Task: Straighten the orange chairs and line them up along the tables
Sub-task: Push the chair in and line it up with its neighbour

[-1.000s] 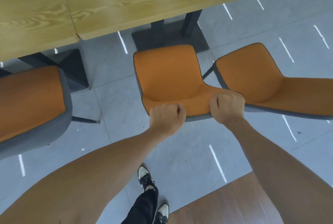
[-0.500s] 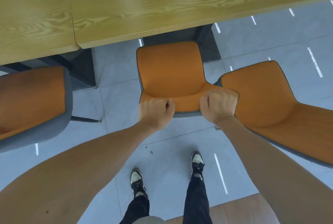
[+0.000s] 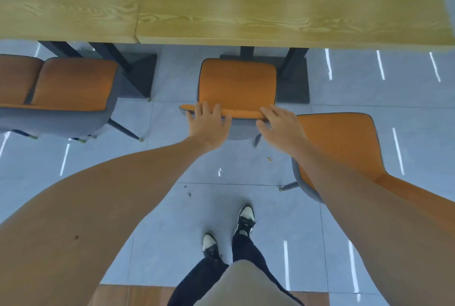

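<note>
An orange chair [image 3: 236, 84] with a grey back shell stands square to the wooden table [image 3: 221, 2], its seat partly under the table edge. My left hand [image 3: 209, 123] rests flat on the left part of its backrest top, fingers spread. My right hand [image 3: 278, 123] lies open on the right part of the same backrest. A second orange chair [image 3: 342, 148] stands turned at an angle to the right, farther from the table, partly hidden by my right forearm. Two more orange chairs [image 3: 71, 84] stand side by side at the left along the table.
Black table pedestals [image 3: 140, 71] stand on the grey tiled floor under the tables. My feet in black-and-white shoes [image 3: 243, 219] stand behind the middle chair. A wooden floor strip [image 3: 128, 296] runs along the bottom edge.
The middle chair went forward toward the table and now faces it squarely. Both hands, clenched on its backrest before, have opened and lie flat on the top. The view shifted left.
</note>
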